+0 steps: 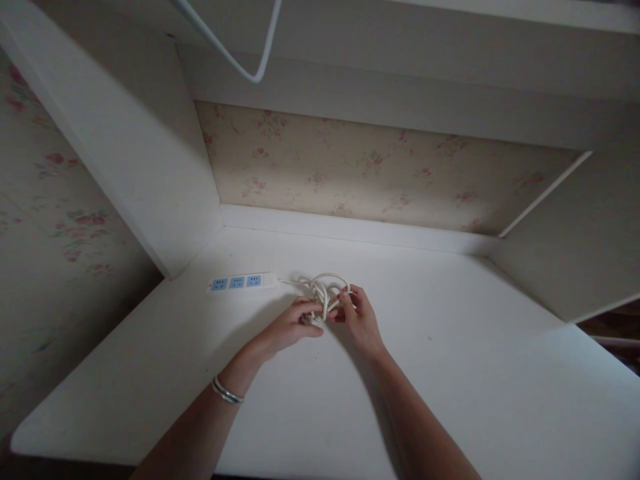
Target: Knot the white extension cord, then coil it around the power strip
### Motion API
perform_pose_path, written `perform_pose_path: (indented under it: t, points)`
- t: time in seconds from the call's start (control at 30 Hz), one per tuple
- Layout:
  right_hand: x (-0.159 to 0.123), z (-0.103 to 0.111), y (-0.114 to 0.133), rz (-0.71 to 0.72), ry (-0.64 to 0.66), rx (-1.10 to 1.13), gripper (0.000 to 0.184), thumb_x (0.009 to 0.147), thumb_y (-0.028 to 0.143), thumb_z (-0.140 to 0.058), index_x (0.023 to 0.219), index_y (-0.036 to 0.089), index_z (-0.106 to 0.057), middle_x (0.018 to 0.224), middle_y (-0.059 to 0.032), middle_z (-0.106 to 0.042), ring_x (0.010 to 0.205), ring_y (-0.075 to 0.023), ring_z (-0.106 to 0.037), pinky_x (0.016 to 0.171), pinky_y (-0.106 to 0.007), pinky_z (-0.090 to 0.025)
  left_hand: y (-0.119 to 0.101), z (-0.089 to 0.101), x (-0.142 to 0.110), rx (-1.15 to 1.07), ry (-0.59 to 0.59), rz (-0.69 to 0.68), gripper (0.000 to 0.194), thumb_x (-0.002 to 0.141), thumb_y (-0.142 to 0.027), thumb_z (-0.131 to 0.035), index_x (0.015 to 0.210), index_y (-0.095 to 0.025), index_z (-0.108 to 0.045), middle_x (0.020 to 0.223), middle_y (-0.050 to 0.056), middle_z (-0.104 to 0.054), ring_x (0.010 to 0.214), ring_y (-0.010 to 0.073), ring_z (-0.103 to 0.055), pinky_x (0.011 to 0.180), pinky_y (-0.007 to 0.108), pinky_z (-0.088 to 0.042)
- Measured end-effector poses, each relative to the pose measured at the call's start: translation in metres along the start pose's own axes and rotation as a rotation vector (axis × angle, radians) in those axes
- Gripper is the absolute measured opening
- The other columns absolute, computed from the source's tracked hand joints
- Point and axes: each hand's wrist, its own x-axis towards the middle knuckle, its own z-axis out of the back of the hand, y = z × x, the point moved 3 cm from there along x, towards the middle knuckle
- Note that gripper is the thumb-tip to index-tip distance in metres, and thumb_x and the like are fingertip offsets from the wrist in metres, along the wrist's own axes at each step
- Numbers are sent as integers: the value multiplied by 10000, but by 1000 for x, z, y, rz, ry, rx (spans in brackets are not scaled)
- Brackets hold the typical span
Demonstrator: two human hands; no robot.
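Observation:
A white power strip (243, 283) with three blue socket blocks lies flat on the white desk (320, 400), left of both hands. From its right end runs a white power cord (326, 279), bunched into loose loops between my hands. My left hand (299, 318), with a bracelet at the wrist, is closed on the near end of the bundle; the plug seems to be there, partly hidden by the fingers. My right hand (353, 310) pinches a loop on the bundle's right side.
White side panels (125, 127) rise at left and right of the desk. At the back stand a low ledge (350, 228) and floral wallpaper (320, 160). Overhead are a white shelf (400, 93) and a bent white rod (257, 70). The desk's front edge shows at lower left.

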Motion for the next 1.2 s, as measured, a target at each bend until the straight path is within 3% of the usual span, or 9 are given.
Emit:
perform_pose_path:
  t: [0.17,0.3,0.47,0.57,0.67,0.77,0.9,1.03,1.2]
  points:
    - [0,-2,-4,-45,-18,23,411,863,562,-483,1104,237,-408,781,-13,-672,546,-147,-643,542,-295,-555,0,-3,3,-26,36,-81,381,667,-188,-714,1046,-213,-685,1100,45,-624,964,200,-544,841,286,-406]
    - [-2,-3,-5,-50,-11,-11,424,857,591,-476,1094,248,-400,738,5,-680,488,-141,-621,474,-266,-524,5,-5,3,-115,74,-16,375,697,-233,-713,1060,-181,-633,974,46,-662,865,180,-580,736,268,-430]
    - [0,0,-2,14,-68,-21,418,857,580,-495,1094,242,-432,626,50,-614,442,-114,-560,446,-229,-483,11,-9,4,-237,-3,3,625,678,-256,-765,1207,-235,-431,1053,51,-634,817,136,-611,669,230,-445]
    - [3,4,-2,24,-136,32,409,852,582,-501,1090,252,-452,619,64,-576,448,-108,-534,418,-216,-455,16,-15,9,-327,-19,-13,811,626,-271,-812,1265,-248,-312,980,44,-644,741,130,-634,648,238,-472]
    - [7,8,-2,22,-216,98,395,851,577,-506,1078,254,-486,673,60,-553,465,-93,-505,389,-195,-418,20,-18,14,-356,-98,-67,833,642,-276,-802,1260,-238,-246,899,29,-666,772,151,-659,691,263,-496]
    - [10,14,-3,28,-279,106,402,856,563,-506,1098,244,-542,659,65,-501,430,-65,-411,352,-170,-334,23,-19,14,-200,-188,-130,670,739,-294,-719,1250,-227,-291,868,21,-675,713,136,-648,648,242,-483]
    - [15,24,-7,-8,-324,139,427,828,559,-546,1101,234,-596,647,69,-479,418,-49,-347,361,-173,-307,20,-16,9,202,-317,-215,359,873,-338,-554,1210,-225,-500,966,53,-686,764,149,-629,712,275,-477]
    - [17,36,-6,-85,-362,244,420,770,542,-630,1058,236,-611,576,90,-404,429,-51,-333,375,-158,-307,13,-5,8,326,-438,-244,318,934,-344,-438,1173,-210,-599,1051,64,-676,876,163,-612,799,279,-462]
    - [15,39,2,-179,-328,363,400,742,546,-670,994,245,-593,586,92,-419,433,-50,-352,381,-154,-317,7,3,7,333,-353,-292,325,925,-399,-458,942,-166,-684,782,30,-602,733,144,-550,671,244,-448]
